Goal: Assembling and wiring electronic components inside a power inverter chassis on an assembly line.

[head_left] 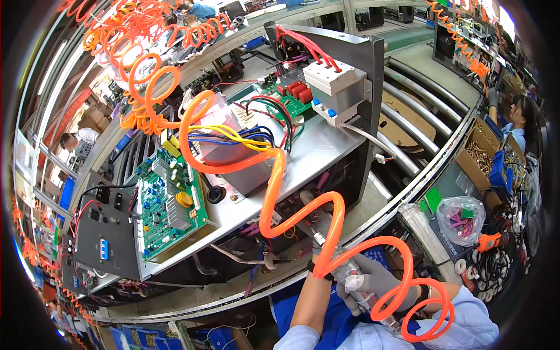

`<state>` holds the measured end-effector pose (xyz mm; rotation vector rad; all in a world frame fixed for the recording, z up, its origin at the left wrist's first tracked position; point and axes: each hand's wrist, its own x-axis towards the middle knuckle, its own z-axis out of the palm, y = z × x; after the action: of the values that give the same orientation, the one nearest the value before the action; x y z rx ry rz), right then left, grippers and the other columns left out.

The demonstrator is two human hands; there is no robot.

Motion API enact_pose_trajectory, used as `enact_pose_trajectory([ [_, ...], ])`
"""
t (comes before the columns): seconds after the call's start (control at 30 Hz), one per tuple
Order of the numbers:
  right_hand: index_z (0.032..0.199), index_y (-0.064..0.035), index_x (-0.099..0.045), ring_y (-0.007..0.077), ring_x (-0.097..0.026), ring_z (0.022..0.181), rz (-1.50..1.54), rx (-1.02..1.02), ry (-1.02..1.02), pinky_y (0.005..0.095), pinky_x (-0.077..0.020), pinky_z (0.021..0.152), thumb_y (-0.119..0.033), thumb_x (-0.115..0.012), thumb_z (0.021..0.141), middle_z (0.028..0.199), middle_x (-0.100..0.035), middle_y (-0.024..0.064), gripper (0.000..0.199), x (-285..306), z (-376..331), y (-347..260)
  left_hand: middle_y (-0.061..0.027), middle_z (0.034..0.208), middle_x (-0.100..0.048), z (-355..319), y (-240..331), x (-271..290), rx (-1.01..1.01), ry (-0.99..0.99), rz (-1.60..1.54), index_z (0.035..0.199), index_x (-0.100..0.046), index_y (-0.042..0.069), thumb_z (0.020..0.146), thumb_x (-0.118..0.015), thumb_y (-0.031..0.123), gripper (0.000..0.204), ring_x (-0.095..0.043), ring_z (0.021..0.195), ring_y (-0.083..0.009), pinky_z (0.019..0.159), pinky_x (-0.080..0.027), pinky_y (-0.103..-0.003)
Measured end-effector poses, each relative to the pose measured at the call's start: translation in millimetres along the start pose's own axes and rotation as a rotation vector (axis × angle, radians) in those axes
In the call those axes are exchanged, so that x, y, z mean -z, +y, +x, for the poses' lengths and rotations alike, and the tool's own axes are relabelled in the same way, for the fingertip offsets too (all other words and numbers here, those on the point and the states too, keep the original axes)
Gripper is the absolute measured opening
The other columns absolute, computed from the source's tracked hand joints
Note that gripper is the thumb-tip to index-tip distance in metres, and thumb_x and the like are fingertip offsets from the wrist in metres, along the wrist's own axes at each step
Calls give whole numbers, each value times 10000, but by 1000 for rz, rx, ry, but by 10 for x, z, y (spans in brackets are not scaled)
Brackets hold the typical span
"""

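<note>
My right hand (pixel 373 281), in a grey glove, is shut on a pneumatic screwdriver (pixel 350 269) that points up and left at the lower edge of an open machine chassis (pixel 318 149). An orange coiled air hose (pixel 274 192) runs from the tool up across the chassis. My bare left forearm rises beside the tool. My left hand (pixel 318 249) sits at the tool's tip, mostly hidden by the hose, so its grip is unclear. The chassis carries a green circuit board (pixel 169 204), a transformer (pixel 230 146) with yellow and blue wires, and a white breaker (pixel 332 81).
The chassis lies on a roller conveyor (pixel 411 114). A dark front panel (pixel 105 233) hangs at its left end. To the right are a cardboard box of screws (pixel 481 154), a plastic bag of pink parts (pixel 461 219) and a co-worker (pixel 519 122).
</note>
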<state>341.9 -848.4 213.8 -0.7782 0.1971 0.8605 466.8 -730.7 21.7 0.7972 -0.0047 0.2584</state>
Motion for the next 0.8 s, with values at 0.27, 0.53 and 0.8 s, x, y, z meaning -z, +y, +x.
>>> enact_pose_trajectory([
  [0.27, 1331, -50, -417, 205, -618, 578, -60, 75, 59, 319, -531, 491, -282, -632, 805, 863, -601, 135, 613, 70, -64, -41, -105, 1057, -659, -91, 97, -245, 2, -135, -59, 1139, -565, 38, 994, -451, 353, 365, -662, 826, -195, 613, -537, -298],
  [0.53, 1346, -50, -407, 200, -612, 565, -183, 203, 110, 313, -521, 479, -306, -633, 791, 848, -600, 130, 652, 229, 69, 88, -107, 1059, -657, -58, 246, -259, -40, -190, -95, 1135, -564, 40, 996, -441, 354, 364, -657, 829, -194, 624, -532, -304],
  [0.8, 1394, -79, -362, 180, -544, 527, -50, 131, 8, 307, -457, 450, -369, -628, 765, 805, -591, 126, 741, 340, -376, 169, -148, 1067, -662, -512, 527, -580, -181, -105, 593, 1218, -542, -14, 962, -541, 216, 344, -658, 911, -223, 846, -507, -349],
])
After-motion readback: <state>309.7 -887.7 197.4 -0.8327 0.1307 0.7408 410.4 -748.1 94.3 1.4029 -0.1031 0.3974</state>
